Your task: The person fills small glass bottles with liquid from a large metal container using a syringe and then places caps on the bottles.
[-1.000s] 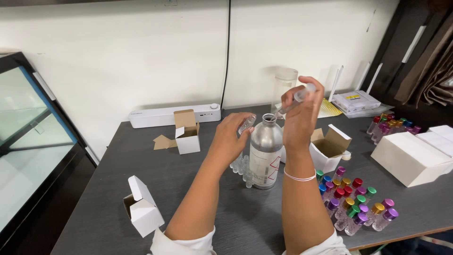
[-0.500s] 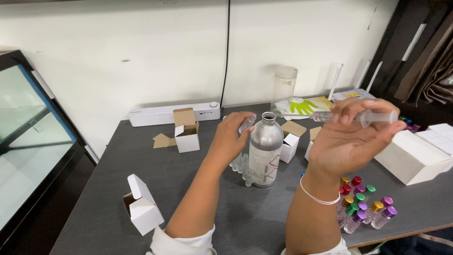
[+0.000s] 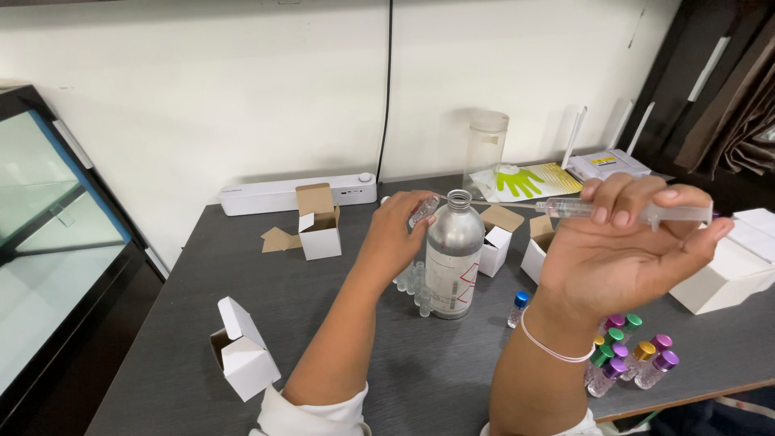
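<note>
The right hand (image 3: pixel 626 258) has its grip closed around a clear syringe (image 3: pixel 638 212) lying level, needle aimed left at the small vial (image 3: pixel 423 211) pinched in the left hand's (image 3: pixel 395 242) grip, just beside the mouth of the tall bottle (image 3: pixel 454 254) on the bench (image 3: pixel 202 323).

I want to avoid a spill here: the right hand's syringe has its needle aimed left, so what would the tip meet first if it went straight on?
Probably the open mouth of the silver bottle, or the small vial the left hand holds beside it. The right hand holds the syringe level; depth is unclear.
</note>
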